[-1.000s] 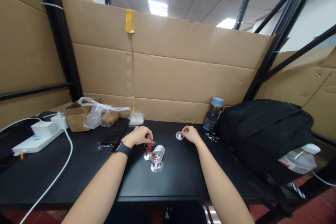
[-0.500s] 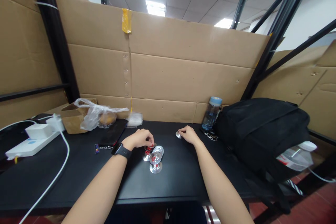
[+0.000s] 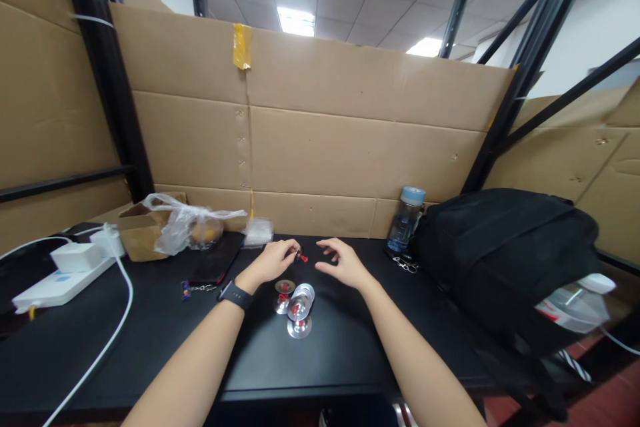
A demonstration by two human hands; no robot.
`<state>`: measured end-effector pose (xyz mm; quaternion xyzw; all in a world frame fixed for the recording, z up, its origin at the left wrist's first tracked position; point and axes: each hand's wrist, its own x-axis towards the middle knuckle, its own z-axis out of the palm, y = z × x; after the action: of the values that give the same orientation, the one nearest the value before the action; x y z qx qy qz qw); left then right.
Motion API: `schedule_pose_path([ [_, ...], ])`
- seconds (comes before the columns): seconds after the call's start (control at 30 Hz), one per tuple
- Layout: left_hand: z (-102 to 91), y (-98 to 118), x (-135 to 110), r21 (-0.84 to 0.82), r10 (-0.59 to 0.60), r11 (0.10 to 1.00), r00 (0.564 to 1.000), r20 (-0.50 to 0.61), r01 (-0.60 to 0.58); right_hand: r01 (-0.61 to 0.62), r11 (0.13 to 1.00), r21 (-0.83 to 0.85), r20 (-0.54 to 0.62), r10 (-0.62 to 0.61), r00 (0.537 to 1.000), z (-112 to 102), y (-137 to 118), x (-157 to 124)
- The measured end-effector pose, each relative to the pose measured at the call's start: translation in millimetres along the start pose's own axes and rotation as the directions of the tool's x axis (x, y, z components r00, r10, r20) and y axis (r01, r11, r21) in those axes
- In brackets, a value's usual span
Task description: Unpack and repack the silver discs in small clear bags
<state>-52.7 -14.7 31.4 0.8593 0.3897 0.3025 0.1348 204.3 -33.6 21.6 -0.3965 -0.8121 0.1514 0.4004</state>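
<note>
My left hand [image 3: 275,260] is raised just above the black table [image 3: 150,340], its fingertips pinched on a small red piece [image 3: 301,257]. My right hand [image 3: 343,265] hovers close beside it, fingers loosely spread, and nothing shows in it. Below both hands, a cluster of several silver metal discs with red centres [image 3: 297,305] lies on the table. The single silver disc that lay by my right hand is out of sight, perhaps under that hand. A black watch is on my left wrist.
A black backpack [image 3: 505,260] fills the right of the table, with a blue-capped water bottle [image 3: 406,217] and keys [image 3: 404,262] beside it. On the left lie a phone [image 3: 215,260], a plastic bag [image 3: 193,225], a paper box [image 3: 137,232], a white power strip [image 3: 55,280] and its cable [image 3: 103,340]. Cardboard walls stand behind.
My left hand has lifted off the disc cluster with a small red piece pinched in it. My right hand has left the lone silver disc and moved left toward the left hand.
</note>
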Motion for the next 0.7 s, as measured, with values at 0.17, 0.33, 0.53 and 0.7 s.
schedule_pose_path([
  [0.17,14.7,9,5,-0.173,0.002,0.985,0.991,-0.134,-0.025,0.080,0.993,0.087,-0.060,-0.075,0.995,25,-34,2],
  [0.33,21.4,13,5,-0.183,0.003,0.983,0.992,-0.123,-0.026,0.047,0.991,0.122,-0.110,-0.033,0.993,29,-30,2],
  [0.53,16.7,22,3,-0.035,0.009,0.999,0.998,-0.057,-0.011,0.047,0.998,0.038,-0.104,-0.042,0.994,23,-39,1],
  [0.7,7.6,22,3,0.083,-0.035,0.996,0.999,-0.011,0.036,-0.005,1.000,-0.019,-0.135,0.002,0.991,15,-38,3],
])
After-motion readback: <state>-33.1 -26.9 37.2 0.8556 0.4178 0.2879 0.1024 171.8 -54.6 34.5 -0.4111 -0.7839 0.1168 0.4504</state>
